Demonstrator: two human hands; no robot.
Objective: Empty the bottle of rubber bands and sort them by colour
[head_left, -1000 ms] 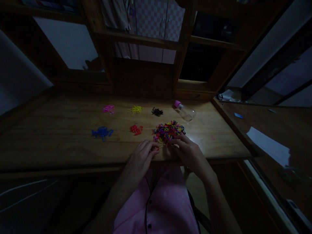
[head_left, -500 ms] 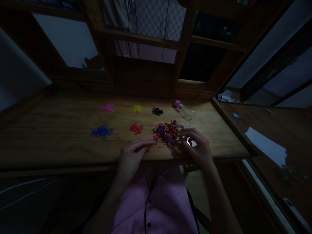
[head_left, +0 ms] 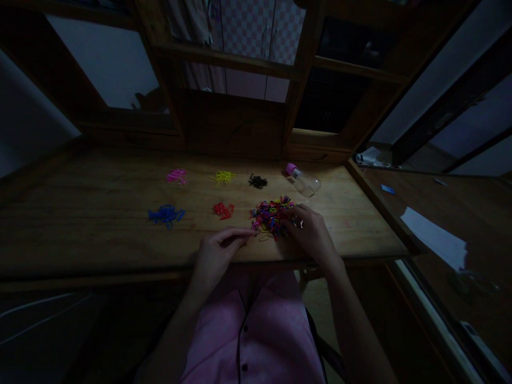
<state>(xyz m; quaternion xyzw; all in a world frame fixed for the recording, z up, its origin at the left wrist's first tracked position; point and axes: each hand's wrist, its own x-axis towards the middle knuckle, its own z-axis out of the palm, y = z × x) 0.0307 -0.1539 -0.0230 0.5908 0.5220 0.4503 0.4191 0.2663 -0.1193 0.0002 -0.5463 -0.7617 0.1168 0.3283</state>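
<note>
A mixed pile of small looped pieces (head_left: pixel 266 213), resembling paper clips in many colours, lies on the wooden desk. My right hand (head_left: pixel 310 229) reaches into its right side, thumb and fingers closed together among the loops; what they pinch is hidden. At the pile's near left edge, my left hand (head_left: pixel 220 253) is closed in a pinch over a tiny dark piece too small to name. Sorted by colour, a red heap (head_left: pixel 223 210), a blue heap (head_left: pixel 166 214), a pink heap (head_left: pixel 176 176), a yellow heap (head_left: pixel 223 176) and a black heap (head_left: pixel 258 181) lie to the left and behind.
Behind the mixed pile, a clear bottle with a pink cap (head_left: pixel 303 181) lies on its side. Wooden shelving (head_left: pixel 236 125) rises at the desk's back. On the side surface at right are white paper (head_left: pixel 434 237) and a small blue packet (head_left: pixel 387 189). The light is dim.
My right hand has moved left and into the pile, its fingers drawing closer together. My left hand stays in its pinch at nearly the same spot.
</note>
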